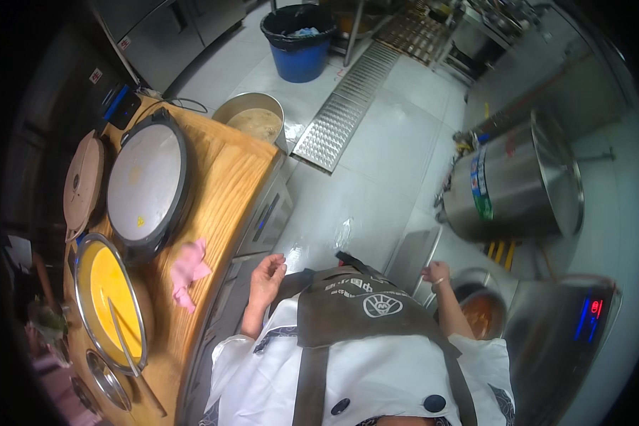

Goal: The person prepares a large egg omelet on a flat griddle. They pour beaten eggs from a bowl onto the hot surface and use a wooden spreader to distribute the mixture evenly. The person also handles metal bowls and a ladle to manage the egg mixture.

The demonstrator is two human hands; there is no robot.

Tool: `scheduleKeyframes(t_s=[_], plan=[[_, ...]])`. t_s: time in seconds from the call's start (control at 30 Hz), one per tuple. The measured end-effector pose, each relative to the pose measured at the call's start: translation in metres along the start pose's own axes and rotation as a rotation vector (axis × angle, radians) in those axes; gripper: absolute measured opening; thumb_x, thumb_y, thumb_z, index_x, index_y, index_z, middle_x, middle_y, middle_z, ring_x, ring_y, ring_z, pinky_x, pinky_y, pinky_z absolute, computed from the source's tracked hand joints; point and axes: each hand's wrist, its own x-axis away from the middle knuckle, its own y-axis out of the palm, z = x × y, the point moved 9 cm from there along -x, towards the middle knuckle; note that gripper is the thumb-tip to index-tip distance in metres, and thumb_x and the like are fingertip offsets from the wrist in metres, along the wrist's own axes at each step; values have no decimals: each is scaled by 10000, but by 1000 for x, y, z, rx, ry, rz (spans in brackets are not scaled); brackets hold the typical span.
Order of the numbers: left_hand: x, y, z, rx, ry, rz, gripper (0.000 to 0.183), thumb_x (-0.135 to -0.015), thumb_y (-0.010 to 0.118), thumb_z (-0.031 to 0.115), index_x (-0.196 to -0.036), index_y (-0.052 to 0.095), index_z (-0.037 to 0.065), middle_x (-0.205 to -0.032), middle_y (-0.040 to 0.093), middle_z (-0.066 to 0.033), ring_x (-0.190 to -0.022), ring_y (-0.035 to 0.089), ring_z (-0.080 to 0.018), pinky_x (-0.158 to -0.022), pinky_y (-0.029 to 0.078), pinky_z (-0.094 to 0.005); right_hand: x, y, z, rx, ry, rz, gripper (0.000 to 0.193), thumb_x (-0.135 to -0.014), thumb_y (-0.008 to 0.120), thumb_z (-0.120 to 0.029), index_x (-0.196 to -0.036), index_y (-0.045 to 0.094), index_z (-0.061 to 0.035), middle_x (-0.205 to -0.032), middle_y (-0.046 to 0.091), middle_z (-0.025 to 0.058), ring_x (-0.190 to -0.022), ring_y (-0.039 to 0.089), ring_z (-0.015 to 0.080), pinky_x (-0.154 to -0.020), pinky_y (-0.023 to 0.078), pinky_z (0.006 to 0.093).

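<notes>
My left hand [265,281] is raised in front of the apron, beside the wooden table's edge, with loosely bent fingers and nothing visible in it. My right hand [437,272], with a band at its wrist, is closed near the edge of a pale metal panel [413,257]. Whether it grips anything is hidden. Just beyond that wrist sits a round pot [483,316] with reddish-brown contents. Nearest my left hand on the table lies a crumpled pink cloth [189,273]. Past it stands a metal bowl [146,312] of yellow liquid, a long-handled utensil [124,337] resting in it.
A round electric griddle [145,181] and a pinkish round lid [84,184] occupy the wooden table [224,160]. On the floor stand a pot of cloudy liquid [281,121] and a blue bin [302,62]. A metal drain grate [348,106] crosses the tiles. A large steel drum [511,188] is at right.
</notes>
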Motion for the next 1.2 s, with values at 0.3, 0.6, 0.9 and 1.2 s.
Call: scheduleKeyframes(t_s=[0.3,0.6,0.9,1.2], plan=[[-145,33,81,14,16,242,246,-781,588,63,-1016,545,3,-860,602,-60,-752,564,-112,-688,456,-245,-149,160,-365,204,-390,-226,307,-803,469,-99,-1086,447,19,-801,576,135,-627,597,188,-471,490,292],[-389,25,183,-20,128,301,248,-771,571,21,-1017,541,7,-869,587,-66,-769,567,-120,-701,455,-241,-329,62,-368,471,-180,-21,220,-736,492,-82,-941,536,-16,-671,548,116,-502,537,218,-387,414,348],[-610,-15,196,-271,3,391,243,-807,542,52,-1046,534,7,-900,610,-80,-776,568,-116,-689,458,-240,-435,99,-479,725,45,35,181,-787,450,-92,-897,548,14,-688,577,139,-499,576,234,-389,451,342],[-557,-41,-38,2,-767,585,178,-755,545,214,-809,573,46,-672,595,-94,-637,579,-208,-529,452,-332,-566,392,-844,576,-340,-253,320,-805,501,-117,-1101,439,-10,-831,555,125,-638,590,214,-466,489,334]])
